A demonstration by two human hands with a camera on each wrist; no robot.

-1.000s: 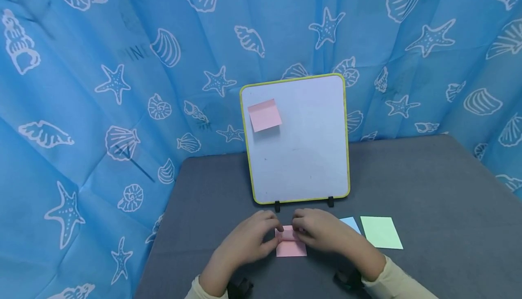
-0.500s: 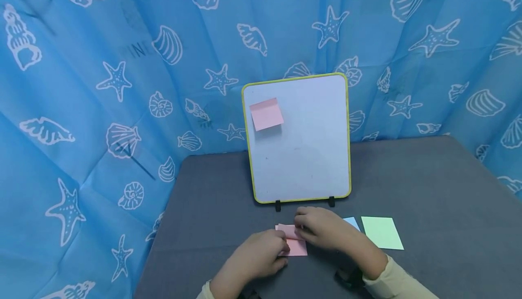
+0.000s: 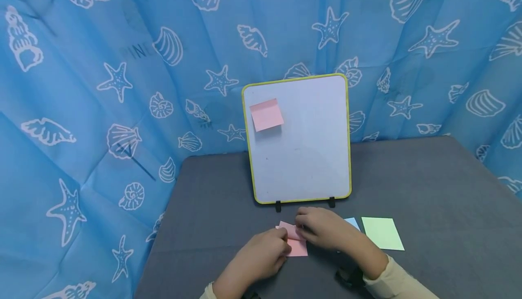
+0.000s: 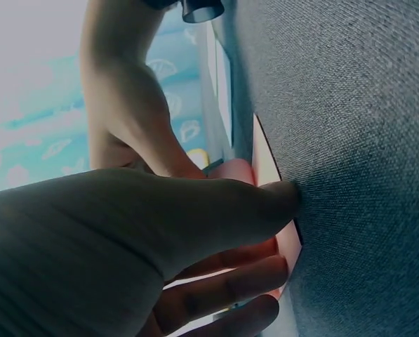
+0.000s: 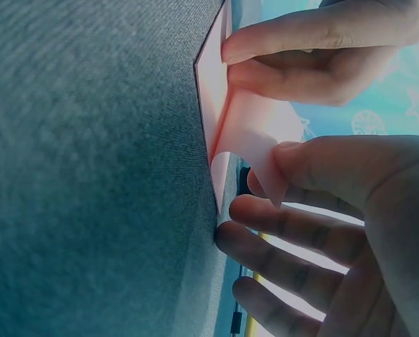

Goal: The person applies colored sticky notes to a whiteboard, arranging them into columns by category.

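Note:
A pink sticky note pad (image 3: 298, 248) lies on the table below the whiteboard. Its top sheet (image 5: 255, 126) is bent up from the pad in a curve, as the right wrist view shows. My right hand (image 3: 324, 229) pinches a corner of that sheet between thumb and forefinger, the other fingers spread behind it. At the pad's left side, my left hand (image 3: 264, 254) holds it down, its thumb (image 4: 283, 200) at the near edge and its fingertips against the paper. Part of the pad is hidden under the left hand.
A yellow-edged whiteboard (image 3: 306, 154) stands upright on black feet behind the hands, with a pink sticky note (image 3: 267, 115) at its upper left. Blue paper (image 3: 352, 223), partly covered by the right arm, and a green square note (image 3: 382, 233) lie to the right. A shell-patterned curtain (image 3: 220, 27) hangs behind.
My left hand has moved from the sheet's upper left corner down to the pad's left side. The sheet's left end now stands higher while the right hand keeps its pinch.

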